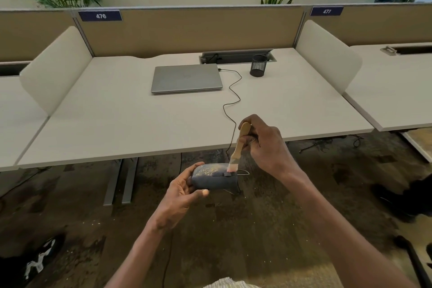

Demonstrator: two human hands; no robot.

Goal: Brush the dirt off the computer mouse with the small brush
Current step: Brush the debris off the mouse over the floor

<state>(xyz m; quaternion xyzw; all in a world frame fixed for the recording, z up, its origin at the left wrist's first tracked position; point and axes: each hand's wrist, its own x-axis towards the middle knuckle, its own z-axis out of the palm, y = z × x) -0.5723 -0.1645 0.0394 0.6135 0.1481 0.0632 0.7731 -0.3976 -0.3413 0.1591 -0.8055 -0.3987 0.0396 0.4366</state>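
Lower centre of frame: left hand point(181, 190) grips the dark grey, dirt-speckled computer mouse point(214, 178) w/ fingers curled round its rear, held in the air in front of the white desk point(117, 124). Right hand point(266, 145) pinches the small wooden-handled brush point(238, 147), pale bristles touching the mouse's top by the scroll wheel. Mouse's thin black cable point(231, 98) runs up-frame to the closed silver laptop point(185, 78) at centre.

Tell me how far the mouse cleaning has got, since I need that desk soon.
Done: the left hand has the mouse held off the desk, over the floor, and the right hand grips the small brush. In hand: the bristles touch the mouse's front end, near the wheel. Left: yellowish specks cover the rear top, so most brushing remains.
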